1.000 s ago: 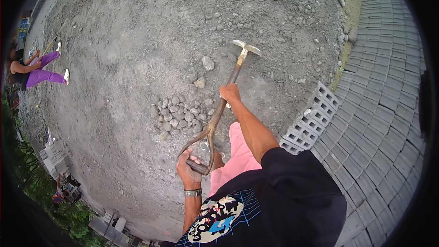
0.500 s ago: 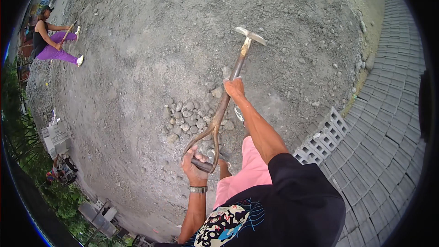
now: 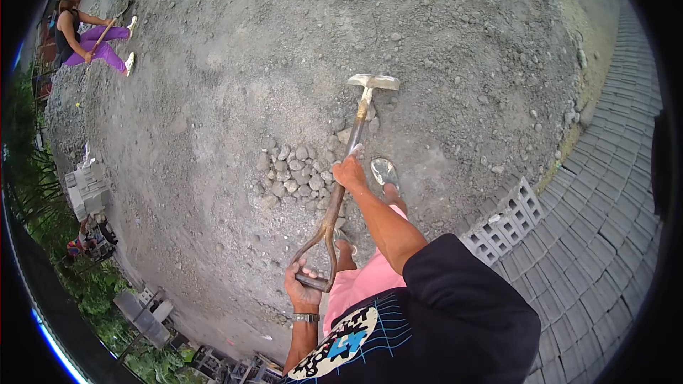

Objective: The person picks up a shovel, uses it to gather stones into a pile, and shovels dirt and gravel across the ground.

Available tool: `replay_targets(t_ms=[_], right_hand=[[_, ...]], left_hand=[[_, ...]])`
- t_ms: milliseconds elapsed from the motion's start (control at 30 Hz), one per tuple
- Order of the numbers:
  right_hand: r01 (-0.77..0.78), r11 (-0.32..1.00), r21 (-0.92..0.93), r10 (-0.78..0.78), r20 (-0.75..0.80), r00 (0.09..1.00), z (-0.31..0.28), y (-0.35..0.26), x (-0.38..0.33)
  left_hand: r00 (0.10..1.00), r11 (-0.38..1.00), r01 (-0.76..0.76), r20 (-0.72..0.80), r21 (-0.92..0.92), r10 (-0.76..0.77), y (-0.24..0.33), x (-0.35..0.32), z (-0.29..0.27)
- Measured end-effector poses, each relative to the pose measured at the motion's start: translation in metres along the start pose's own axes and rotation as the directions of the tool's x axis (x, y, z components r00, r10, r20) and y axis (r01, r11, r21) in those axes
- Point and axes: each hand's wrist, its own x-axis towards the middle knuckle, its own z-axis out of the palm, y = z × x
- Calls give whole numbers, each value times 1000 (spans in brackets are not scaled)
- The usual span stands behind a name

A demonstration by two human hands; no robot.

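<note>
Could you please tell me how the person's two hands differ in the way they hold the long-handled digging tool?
The left hand closes around the D-shaped end of the tool, close to the body; the right hand closes around the straight shaft, farther out towards the metal head. The left arm wears a wrist band; the right wrist is bare. The right arm reaches farther forward than the left. Both hands grip the same tool.

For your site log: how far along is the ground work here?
Done: stones lie heaped on the grey gravel. In hand: left hand grips the D-handle, right hand the shaft of the tool, its head on the gravel. Left: loose stones scattered widely.
</note>
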Motion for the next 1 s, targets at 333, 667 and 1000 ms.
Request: replay_targets(t_ms=[333, 667, 1000], right_hand=[[13, 990, 143, -31, 121, 992, 71, 35, -92], [135, 968, -214, -178, -196, 964, -100, -67, 115], [130, 983, -129, -119, 93, 989, 77, 57, -52]], left_hand=[[964, 964, -261, -47, 51, 263, 20, -66, -82], [928, 969, 193, 350, -153, -129, -37, 86, 114], [990, 995, 87, -109, -39, -91, -9, -15, -106]])
